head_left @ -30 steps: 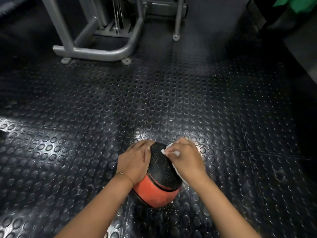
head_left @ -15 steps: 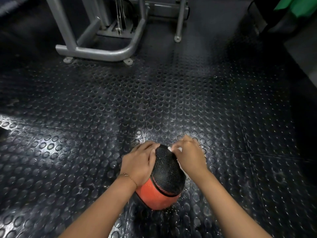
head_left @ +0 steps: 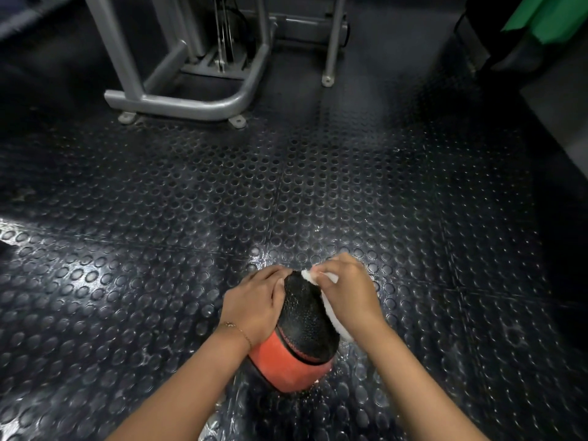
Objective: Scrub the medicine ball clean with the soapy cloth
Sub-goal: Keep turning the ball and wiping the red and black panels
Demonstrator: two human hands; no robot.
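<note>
A black and orange medicine ball [head_left: 302, 332] rests on the wet studded floor near the bottom centre. My left hand [head_left: 253, 305] is pressed flat against its left side, steadying it. My right hand [head_left: 348, 291] lies on the ball's right side and grips a white soapy cloth [head_left: 331, 308], which shows at the fingertips and under the palm, pressed on the black textured part. Most of the cloth is hidden by the hand.
The black studded rubber floor [head_left: 318, 192] is wet and shiny around the ball. A grey steel machine frame [head_left: 191, 105] stands at the back left, with a thin post foot [head_left: 327, 79] beside it. Dark equipment and something green [head_left: 547, 17] sit at the back right.
My right hand has slid the cloth a little along the ball's upper right side. The ball and my left hand have barely shifted; the view has drifted slightly.
</note>
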